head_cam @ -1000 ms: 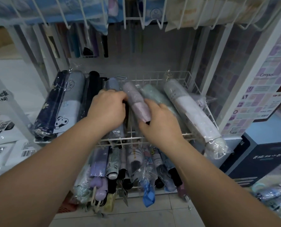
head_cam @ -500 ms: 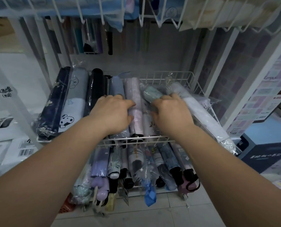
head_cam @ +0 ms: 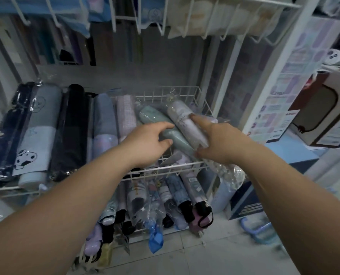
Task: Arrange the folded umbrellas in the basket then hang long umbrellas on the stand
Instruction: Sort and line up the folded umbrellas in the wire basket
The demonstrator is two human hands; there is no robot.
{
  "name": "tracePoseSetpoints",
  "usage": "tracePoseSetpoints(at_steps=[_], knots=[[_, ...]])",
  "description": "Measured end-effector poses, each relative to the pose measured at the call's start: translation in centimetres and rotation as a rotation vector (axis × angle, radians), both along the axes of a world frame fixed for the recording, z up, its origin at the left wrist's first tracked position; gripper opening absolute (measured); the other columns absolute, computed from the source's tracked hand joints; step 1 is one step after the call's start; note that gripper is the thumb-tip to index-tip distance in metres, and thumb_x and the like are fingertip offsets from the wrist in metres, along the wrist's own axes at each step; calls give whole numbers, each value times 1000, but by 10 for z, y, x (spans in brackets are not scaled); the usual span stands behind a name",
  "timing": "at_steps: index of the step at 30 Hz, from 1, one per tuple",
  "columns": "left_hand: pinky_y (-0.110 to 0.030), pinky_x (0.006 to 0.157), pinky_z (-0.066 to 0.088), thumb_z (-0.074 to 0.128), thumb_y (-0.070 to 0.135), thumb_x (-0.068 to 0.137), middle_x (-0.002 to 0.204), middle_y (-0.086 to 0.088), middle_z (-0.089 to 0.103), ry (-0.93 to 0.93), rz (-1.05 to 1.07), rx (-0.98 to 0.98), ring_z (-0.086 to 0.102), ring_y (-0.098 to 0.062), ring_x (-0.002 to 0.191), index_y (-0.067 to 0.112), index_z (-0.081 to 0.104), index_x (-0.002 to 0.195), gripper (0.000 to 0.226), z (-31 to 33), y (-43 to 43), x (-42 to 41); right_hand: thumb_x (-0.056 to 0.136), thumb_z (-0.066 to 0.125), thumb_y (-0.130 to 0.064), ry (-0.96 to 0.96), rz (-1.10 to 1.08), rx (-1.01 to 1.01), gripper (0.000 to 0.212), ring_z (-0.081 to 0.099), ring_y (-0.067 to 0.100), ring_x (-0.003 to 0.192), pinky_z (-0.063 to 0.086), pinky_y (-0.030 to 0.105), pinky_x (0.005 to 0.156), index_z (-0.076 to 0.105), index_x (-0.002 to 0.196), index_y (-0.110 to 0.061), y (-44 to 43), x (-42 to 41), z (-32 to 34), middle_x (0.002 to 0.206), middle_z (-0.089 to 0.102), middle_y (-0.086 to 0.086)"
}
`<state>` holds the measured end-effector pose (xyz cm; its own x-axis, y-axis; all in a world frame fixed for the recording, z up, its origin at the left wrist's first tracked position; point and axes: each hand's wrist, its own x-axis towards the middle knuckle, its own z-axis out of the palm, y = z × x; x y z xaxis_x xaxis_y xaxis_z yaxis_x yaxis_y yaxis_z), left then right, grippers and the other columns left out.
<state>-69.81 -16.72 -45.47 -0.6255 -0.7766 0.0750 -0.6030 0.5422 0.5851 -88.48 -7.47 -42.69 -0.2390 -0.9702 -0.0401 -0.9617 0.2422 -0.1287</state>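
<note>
Shop shelving of white wire fills the wall ahead, and at waist height sits the wire basket [head_cam: 185, 91] where the folded umbrellas lie in clear plastic sleeves. Along its left side they lie side by side, handles toward the front: a navy umbrella [head_cam: 3, 135], a grey umbrella with a cartoon dog [head_cam: 39, 128], a black umbrella [head_cam: 72, 132], a blue-grey umbrella [head_cam: 104, 122] and a pink checked umbrella [head_cam: 126, 114].

On the right side of the basket two more lie slanted across the wires, touching each other. The person's left hand [head_cam: 145, 144] grips the mint-green umbrella [head_cam: 155, 118], fingers curled over its top and thumb beneath. The right hand [head_cam: 219, 141] holds the pale lilac umbrella [head_cam: 182, 118] just beside it, forefinger stretched along its upper side and thumb pressed under its lower end, whose crinkled sleeve hangs over the basket's front rim.

Below, a lower basket [head_cam: 187, 167] holds another crowd of folded umbrellas [head_cam: 171, 195], their ends pointing down toward the tiled floor [head_cam: 185, 255]. Overhead runs an upper wire rack [head_cam: 220, 34] with packaged goods. A brown and white box [head_cam: 324, 110] stands on a blue counter to the right.
</note>
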Motion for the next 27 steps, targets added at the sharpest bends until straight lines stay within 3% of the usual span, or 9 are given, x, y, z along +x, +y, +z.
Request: tracePoseSetpoints(at_steps=[4,9,12,15,18,22,24,27], knots=[[-30,96,47,58,37,98,136,5,59,112,-11,70,60,-15,116,47,44,143,48,-9,6,-7,83,71,-29,-158,16,-156,89,59,23,94,39,26,74,22,155,-45,2,-2,-6,126,64,6],[-53,96,54,50,32,103,111,5,70,505,33,331,69,-36,100,52,37,144,48,-9,8,-9,78,79,-34,-523,-11,-414,69,65,21,91,51,34,72,38,133,-34,-8,20,-3,107,63,-4],[-44,104,51,44,24,106,122,1,70,759,67,477,68,-18,111,43,38,148,47,0,6,-2,80,77,-43,-671,-33,-476,66,63,17,106,51,33,86,43,134,-29,-28,49,-3,120,62,-3],[-40,106,50,43,19,106,139,-2,61,854,209,476,64,-15,119,35,43,147,45,12,-5,17,84,70,-45,-868,7,-430,66,61,17,118,49,35,102,46,142,-27,-52,83,-5,130,63,0],[-32,105,49,48,14,102,137,-1,62,712,311,322,64,-11,115,29,46,148,48,18,-23,51,94,63,-32,-1128,56,-355,58,61,13,119,48,31,106,45,148,-21,-72,113,-10,134,61,0],[-25,107,40,55,21,97,146,-2,55,241,398,5,55,-20,129,32,47,147,52,32,-40,88,91,64,-32,-1115,133,-298,65,62,18,115,51,32,98,43,151,-21,-95,140,-23,137,61,8],[-27,104,42,56,26,97,146,-4,55,28,424,-138,54,-25,130,33,49,145,49,34,-44,96,92,64,-30,-1004,154,-281,63,62,19,116,51,35,99,43,151,-21,-102,148,-28,135,61,9],[-38,97,49,59,33,93,133,-12,62,-193,403,-349,59,-34,119,32,63,132,39,27,-41,96,92,63,-37,-678,195,-271,52,66,22,112,53,36,95,55,141,-22,-103,147,-31,123,70,3]])
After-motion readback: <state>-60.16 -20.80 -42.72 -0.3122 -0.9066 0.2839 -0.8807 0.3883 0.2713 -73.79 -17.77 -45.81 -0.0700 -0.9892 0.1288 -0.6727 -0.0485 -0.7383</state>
